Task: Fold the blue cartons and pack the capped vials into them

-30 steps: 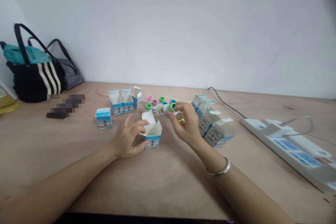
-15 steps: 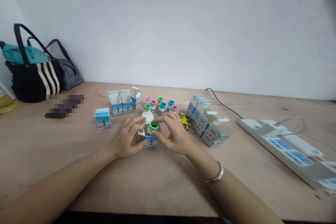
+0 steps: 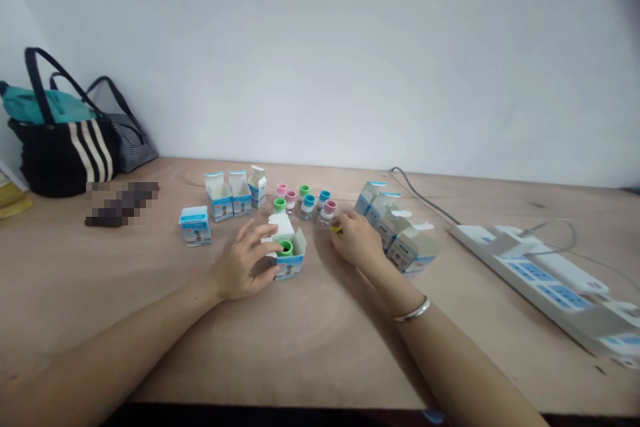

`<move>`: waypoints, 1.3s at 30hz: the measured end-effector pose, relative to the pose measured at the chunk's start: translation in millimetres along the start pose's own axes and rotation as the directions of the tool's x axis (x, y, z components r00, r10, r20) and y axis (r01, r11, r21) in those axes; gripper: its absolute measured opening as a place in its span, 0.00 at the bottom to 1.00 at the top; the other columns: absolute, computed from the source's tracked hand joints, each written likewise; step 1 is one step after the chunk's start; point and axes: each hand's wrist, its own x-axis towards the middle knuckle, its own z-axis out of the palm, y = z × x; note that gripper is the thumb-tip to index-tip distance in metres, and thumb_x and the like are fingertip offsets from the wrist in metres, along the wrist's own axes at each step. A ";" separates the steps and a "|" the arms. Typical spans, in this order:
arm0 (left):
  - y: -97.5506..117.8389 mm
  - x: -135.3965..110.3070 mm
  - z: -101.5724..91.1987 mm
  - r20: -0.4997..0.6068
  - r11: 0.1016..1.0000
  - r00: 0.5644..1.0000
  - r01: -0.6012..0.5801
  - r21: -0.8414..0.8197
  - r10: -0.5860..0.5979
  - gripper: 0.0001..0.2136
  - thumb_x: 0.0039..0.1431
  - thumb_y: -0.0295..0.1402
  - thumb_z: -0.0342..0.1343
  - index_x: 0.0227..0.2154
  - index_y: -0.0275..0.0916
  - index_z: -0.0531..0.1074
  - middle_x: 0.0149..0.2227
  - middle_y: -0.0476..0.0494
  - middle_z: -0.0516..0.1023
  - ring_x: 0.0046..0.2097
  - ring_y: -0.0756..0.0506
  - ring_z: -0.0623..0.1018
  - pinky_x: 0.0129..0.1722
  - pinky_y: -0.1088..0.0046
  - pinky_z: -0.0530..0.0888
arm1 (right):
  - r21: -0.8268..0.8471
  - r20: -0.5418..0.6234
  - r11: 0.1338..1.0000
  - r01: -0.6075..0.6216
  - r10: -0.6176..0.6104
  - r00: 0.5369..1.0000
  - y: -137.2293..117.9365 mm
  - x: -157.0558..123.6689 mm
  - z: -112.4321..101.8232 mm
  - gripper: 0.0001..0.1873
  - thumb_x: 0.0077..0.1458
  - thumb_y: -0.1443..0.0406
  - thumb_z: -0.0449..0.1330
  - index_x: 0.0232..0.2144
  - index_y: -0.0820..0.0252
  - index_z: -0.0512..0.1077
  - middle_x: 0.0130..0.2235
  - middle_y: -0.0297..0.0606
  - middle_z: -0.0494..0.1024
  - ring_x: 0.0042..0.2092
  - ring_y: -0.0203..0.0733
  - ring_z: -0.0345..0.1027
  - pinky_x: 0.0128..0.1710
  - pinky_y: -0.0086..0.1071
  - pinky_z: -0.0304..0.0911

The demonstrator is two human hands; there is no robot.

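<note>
My left hand [image 3: 245,261] steadies an open blue-and-white carton [image 3: 290,269], its thumb at the front corner and its fingers along the left side. Inside that carton sits a jar with a green ring-shaped top [image 3: 285,249], upright and sunk below the flaps. To the right, my right hand [image 3: 358,237] is closed, fingertips down, on a small yellow piece [image 3: 336,229] that is mostly covered by the fingers. Its exact kind cannot be made out. Just beyond the hand stands a clear jar with a pink top [image 3: 329,210].
Several jars with blue [image 3: 309,203], pink and green tops stand behind. Open cartons [image 3: 220,203] are at the back left, with a closed carton [image 3: 195,227] nearer. More cartons [image 3: 403,247] lean at right, beside a power strip [image 3: 530,273]. Bags [image 3: 65,147] stand far left.
The green-topped jar has sunk lower into the carton. My right hand has left it and moved right onto the yellow piece. My left hand stays at the carton.
</note>
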 end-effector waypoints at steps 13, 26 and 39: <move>-1.7 1.6 -8.8 -0.032 0.999 0.999 -0.023 -0.047 0.021 0.10 0.51 0.31 0.57 0.37 0.40 0.67 0.53 0.36 0.68 0.54 0.40 0.70 0.58 0.53 0.62 | 0.032 0.239 0.998 -0.052 0.043 0.970 1.9 -0.3 3.7 0.11 0.48 0.60 0.60 0.32 0.63 0.70 0.36 0.50 0.76 0.40 0.52 0.70 0.35 0.36 0.60; -1.0 2.7 -10.8 -0.029 0.992 0.999 -0.027 -0.124 0.023 0.11 0.51 0.29 0.57 0.38 0.40 0.66 0.53 0.35 0.66 0.55 0.39 0.69 0.55 0.54 0.65 | 0.380 0.276 0.921 0.087 -0.203 0.939 -21.7 -16.0 -1.7 0.10 0.38 0.73 0.60 0.28 0.61 0.72 0.25 0.35 0.75 0.27 0.38 0.66 0.27 0.27 0.57; -1.4 4.2 -10.0 0.025 0.986 1.000 0.017 -0.164 -0.013 0.14 0.52 0.30 0.57 0.43 0.40 0.67 0.54 0.36 0.64 0.56 0.39 0.67 0.55 0.56 0.67 | 0.859 -0.391 0.308 0.409 -0.123 0.912 -47.4 -20.2 -22.7 0.08 0.49 0.63 0.62 0.32 0.56 0.67 0.32 0.34 0.72 0.34 0.38 0.66 0.37 0.34 0.64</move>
